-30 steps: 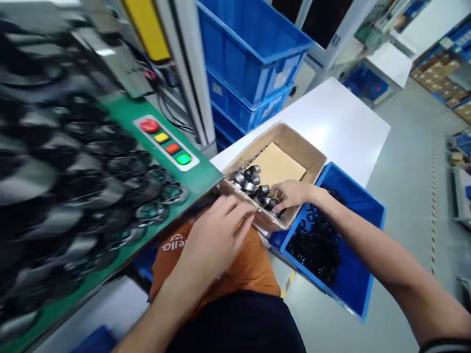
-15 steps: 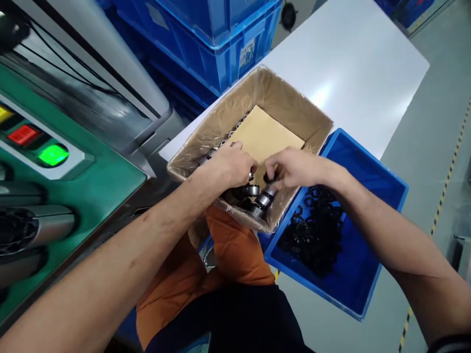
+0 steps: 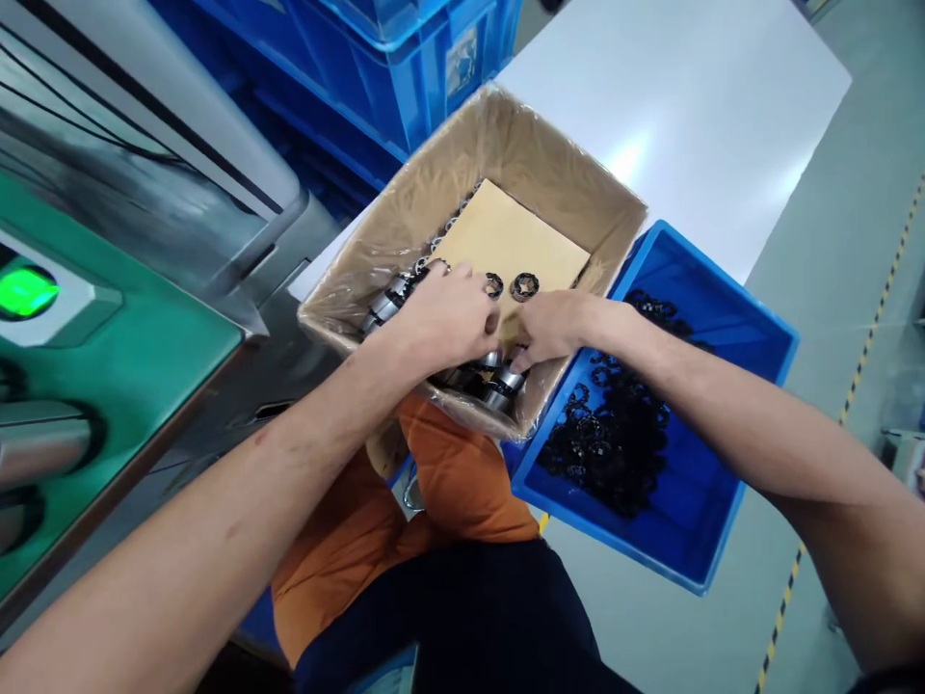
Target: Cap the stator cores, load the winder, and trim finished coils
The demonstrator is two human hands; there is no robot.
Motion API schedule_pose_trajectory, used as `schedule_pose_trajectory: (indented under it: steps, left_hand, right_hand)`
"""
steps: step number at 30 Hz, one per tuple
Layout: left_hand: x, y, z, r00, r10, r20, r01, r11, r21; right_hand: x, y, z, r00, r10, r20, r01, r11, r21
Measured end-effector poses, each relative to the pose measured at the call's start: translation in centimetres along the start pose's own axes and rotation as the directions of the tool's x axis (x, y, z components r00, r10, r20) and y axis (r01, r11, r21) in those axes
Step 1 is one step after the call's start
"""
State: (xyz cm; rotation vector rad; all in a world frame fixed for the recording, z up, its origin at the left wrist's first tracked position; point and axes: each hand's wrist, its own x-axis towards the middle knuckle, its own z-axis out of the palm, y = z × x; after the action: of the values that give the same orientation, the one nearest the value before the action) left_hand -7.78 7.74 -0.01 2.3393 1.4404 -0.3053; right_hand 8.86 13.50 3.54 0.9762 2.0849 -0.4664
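Observation:
Both hands reach into a cardboard box (image 3: 570, 159) lined with clear plastic. My left hand (image 3: 455, 313) is closed with curled fingers over the near part of a tan cardboard sheet (image 3: 531, 236); whatever it holds is hidden. My right hand (image 3: 553, 328) is bent down beside it, its thumb against a shiny metal ring (image 3: 513, 376) at the end of a row near the box's front corner. Its other fingertips are partly hidden. Two black toothed rings, one by my right hand (image 3: 525, 286) and one by my left (image 3: 493, 285), lie on the sheet.
More metal rings (image 3: 386, 304) line the box's left side. A blue bin (image 3: 723, 357) with a heap of black rings (image 3: 614, 443) stands at the right. Blue crates (image 3: 426, 87) are stacked behind, beside a white table (image 3: 694, 106). A green machine panel (image 3: 145, 337) stands left.
My right hand has let go of a black ring and moved down to the metal rings. Two black rings now show on the sheet. The view has shifted, moving the box slightly up and left.

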Motion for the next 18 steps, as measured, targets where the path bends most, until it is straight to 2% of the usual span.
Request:
schedule_pose_trajectory:
  steps: [2, 4, 6, 9, 12, 15, 17, 18]
  left_hand:
    - [-0.6, 0.3, 0.4, 0.995, 0.042, 0.088, -0.038, 0.998, -0.047]
    - [-0.6, 0.6, 0.4, 0.992, 0.043, 0.12, -0.035, 0.997, -0.07]
    - [-0.3, 1.0, 0.1, 0.996, 0.007, 0.088, 0.0, 0.997, -0.081]
    - [0.2, 1.4, -0.6, 0.995, -0.097, -0.014, 0.095, 0.993, -0.068]
    - [-0.3, 1.7, -1.2, 0.985, -0.158, -0.07, 0.155, 0.987, -0.051]
    - [-3.3, 2.4, -1.3, 0.969, -0.183, -0.168, 0.167, 0.98, -0.106]
    - [-6.8, 3.3, -0.7, 0.926, -0.196, -0.322, 0.127, 0.967, -0.223]
    - [-8.9, 3.9, 0.0, 0.891, -0.198, -0.408, 0.078, 0.953, -0.293]
  right_hand:
    - [0.5, -0.2, 0.2, 0.997, -0.043, 0.06, 0.043, 0.999, 0.014]
    - [0.9, -0.3, 0.2, 0.999, -0.039, 0.038, 0.038, 0.999, 0.019]
    - [1.0, -0.2, 0.4, 0.998, 0.014, -0.054, -0.013, 1.0, 0.011]
    - [0.6, 0.1, 0.9, 0.969, 0.094, -0.227, -0.097, 0.995, -0.001]
    - [0.2, 1.0, 1.2, 0.95, 0.063, -0.307, -0.069, 0.998, -0.01]
    - [0.5, 2.3, 0.6, 0.931, -0.095, -0.353, 0.082, 0.995, -0.05]
    - [1.0, 3.1, 0.0, 0.912, -0.234, -0.336, 0.217, 0.972, -0.09]
    - [1.4, 3.5, -0.2, 0.903, -0.292, -0.314, 0.273, 0.956, -0.105]
